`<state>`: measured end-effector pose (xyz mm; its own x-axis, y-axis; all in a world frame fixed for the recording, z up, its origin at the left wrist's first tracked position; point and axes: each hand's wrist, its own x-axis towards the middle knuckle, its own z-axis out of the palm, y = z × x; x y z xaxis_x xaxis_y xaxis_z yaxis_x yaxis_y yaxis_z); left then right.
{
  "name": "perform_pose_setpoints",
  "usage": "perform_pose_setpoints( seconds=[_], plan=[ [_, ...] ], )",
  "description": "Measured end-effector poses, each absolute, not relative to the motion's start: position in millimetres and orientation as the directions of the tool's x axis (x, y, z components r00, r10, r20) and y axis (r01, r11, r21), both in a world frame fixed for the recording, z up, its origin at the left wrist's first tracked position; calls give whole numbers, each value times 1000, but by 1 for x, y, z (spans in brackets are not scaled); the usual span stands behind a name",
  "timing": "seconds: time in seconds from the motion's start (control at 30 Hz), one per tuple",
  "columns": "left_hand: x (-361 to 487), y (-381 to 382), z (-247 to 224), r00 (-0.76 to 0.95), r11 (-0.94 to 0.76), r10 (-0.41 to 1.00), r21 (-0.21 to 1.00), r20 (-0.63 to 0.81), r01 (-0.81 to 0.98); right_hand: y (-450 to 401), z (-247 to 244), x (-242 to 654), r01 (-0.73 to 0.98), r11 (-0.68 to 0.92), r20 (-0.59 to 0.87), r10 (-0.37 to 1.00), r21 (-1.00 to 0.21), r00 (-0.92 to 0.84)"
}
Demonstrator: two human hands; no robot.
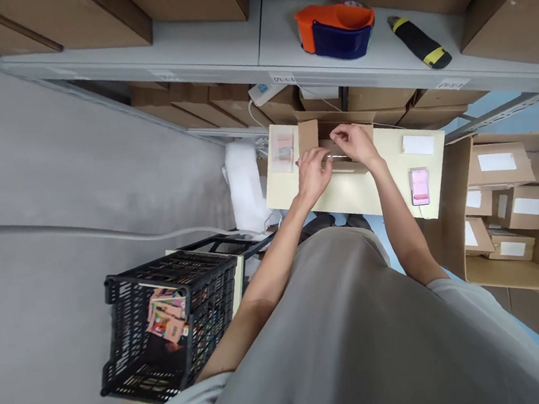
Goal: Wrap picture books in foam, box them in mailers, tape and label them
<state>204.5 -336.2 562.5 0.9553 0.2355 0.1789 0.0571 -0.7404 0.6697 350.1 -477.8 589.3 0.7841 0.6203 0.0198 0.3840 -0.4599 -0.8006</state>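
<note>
A small cardboard box (309, 134) stands with its flaps up on the pale table, right before me. My left hand (313, 175) is at the box's near left corner, its fingers bent over the edge and gripping the cardboard. Above the opening is my right hand (355, 143), thumb and fingertips pinched together. Whatever lies between those fingertips is too small to make out. A thin white strip shows at the box between the two hands. The inside of the box is mostly hidden.
On the table (345, 195) lie a clear packet (282, 150), a white label pad (418, 144) and a phone (419, 186). A tape dispenser (338, 33) and box cutter (421, 42) rest on the shelf. Left is a black crate (211, 290); right, a large carton (496, 275) with boxes.
</note>
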Motion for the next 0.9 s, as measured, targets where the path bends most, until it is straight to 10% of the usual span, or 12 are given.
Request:
perform_pose_setpoints(
  seconds=[0.43, 0.9],
  plan=[
    [194, -351, 555, 940, -698, 291, 712, 180, 80, -547, 716, 262, 719, -238, 453, 638, -653, 623],
    [188, -303, 523, 759, -543, 617, 811, 208, 219, -553, 571, 302, 540, -545, 174, 582, -641, 794]
  ],
)
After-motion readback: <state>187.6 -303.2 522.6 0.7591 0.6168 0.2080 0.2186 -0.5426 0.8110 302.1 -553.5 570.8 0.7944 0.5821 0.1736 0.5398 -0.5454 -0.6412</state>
